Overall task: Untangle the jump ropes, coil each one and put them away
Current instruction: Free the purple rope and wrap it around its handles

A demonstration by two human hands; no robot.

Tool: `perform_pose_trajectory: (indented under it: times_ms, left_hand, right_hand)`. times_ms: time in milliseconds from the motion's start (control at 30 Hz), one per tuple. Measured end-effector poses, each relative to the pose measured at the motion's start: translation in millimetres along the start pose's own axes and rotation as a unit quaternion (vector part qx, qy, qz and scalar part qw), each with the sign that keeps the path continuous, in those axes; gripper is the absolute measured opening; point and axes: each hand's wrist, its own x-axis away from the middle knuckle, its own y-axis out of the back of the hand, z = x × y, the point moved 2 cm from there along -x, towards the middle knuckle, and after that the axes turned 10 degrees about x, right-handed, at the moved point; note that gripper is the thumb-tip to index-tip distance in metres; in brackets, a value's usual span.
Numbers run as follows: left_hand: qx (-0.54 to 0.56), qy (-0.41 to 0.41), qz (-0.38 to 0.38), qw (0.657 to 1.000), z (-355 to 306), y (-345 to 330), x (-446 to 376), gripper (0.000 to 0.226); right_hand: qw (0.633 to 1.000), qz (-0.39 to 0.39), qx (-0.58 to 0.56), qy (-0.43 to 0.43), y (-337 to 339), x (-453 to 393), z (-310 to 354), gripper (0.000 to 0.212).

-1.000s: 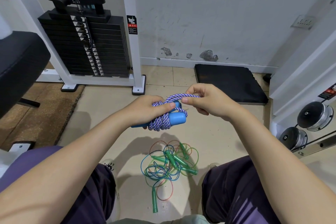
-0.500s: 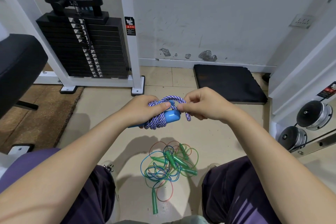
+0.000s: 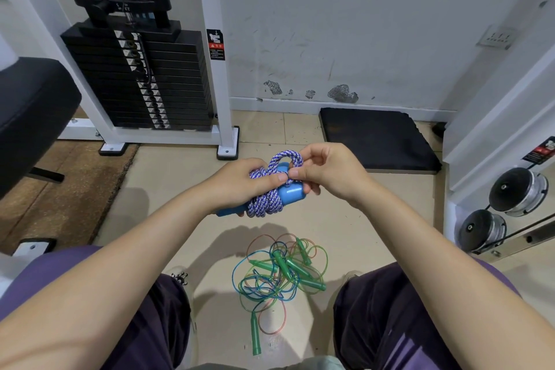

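Note:
A purple-and-white braided jump rope is wound around its blue handles, held in the air above the floor. My left hand grips the wrapped bundle, thumb pressed on top. My right hand pinches a loop of the braided rope at the top of the bundle, beside the handle ends. Below, on the floor between my knees, lies a tangled pile of thin jump ropes in green, blue and orange with several green handles, one green handle stretched toward me.
A weight-stack machine with white frame stands at the back left, a black bench pad at far left. A black foam mat lies by the wall. Dumbbells sit on a rack at right. A brown mat covers the left floor.
My right hand has moved in against the bundle, bringing the rope loop over the handle ends. The left hand still holds the bundle, slightly shifted.

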Motion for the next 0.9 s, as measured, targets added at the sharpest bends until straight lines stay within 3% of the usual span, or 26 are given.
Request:
perform_pose_trajectory:
  times_ms: [100, 200, 567, 900]
  left_hand:
    - [0.021, 0.005, -0.011, 1.000, -3, 1, 1, 0.049]
    - [0.035, 0.018, -0.016, 0.999, -3, 3, 0, 0.045]
    - [-0.006, 0.006, -0.015, 1.000, -1, 0, -2, 0.039]
    - [0.052, 0.012, 0.003, 0.999, -5, 2, 2, 0.050]
  right_hand:
    - [0.996, -0.036, 0.075, 0.033, 1, -3, 1, 0.016]
    - [0.989, -0.001, 0.135, 0.051, 3, -1, 1, 0.018]
    - [0.981, -0.045, 0.184, 0.033, 1, -8, -8, 0.023]
    - [0.999, 0.008, 0.041, 0.007, 2, -7, -11, 0.021]
